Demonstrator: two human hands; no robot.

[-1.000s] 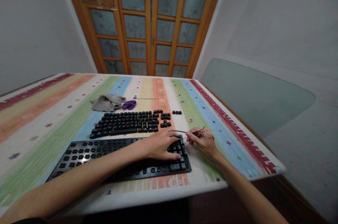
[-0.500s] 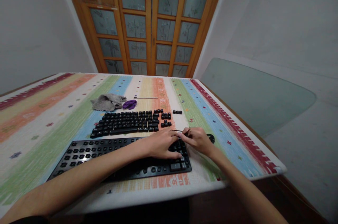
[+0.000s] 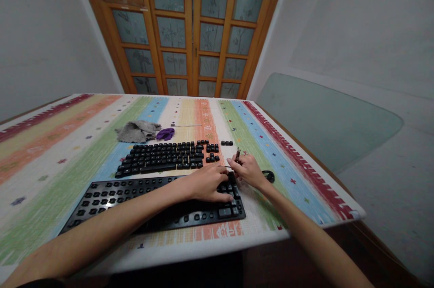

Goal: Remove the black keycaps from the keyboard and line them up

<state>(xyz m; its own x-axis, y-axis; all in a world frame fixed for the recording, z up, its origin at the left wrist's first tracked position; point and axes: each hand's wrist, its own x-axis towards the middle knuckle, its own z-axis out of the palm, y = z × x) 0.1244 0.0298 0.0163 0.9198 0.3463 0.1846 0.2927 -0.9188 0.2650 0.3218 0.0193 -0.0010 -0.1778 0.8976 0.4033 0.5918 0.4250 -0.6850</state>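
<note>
A black keyboard [image 3: 135,191] lies near the table's front edge. Most of its left and middle shows bare key sockets, while keycaps sit at the right end. My left hand [image 3: 208,184] rests palm down over that right part, thumb stretched out and fingers apart, partly hiding it. Just beyond the keyboard's far right corner, my right hand [image 3: 247,170] is closed around a small, dark brown, stick-like tool [image 3: 238,154]; its exact kind is unclear. A thin dark line runs between the two hands. Loose black keycaps [image 3: 162,157] lie in keyboard order behind the keyboard.
A grey cloth [image 3: 137,131] and a purple cloth or band [image 3: 165,134] lie behind the keycaps, near a thin rod [image 3: 186,125]. A coiled black cable [image 3: 269,176] sits right of my right hand. The striped tablecloth [image 3: 298,188] covers the table.
My right hand has lifted slightly and turned, so the dark tool now points up from its fingers. My left hand stays on the keyboard. The view has shifted a little.
</note>
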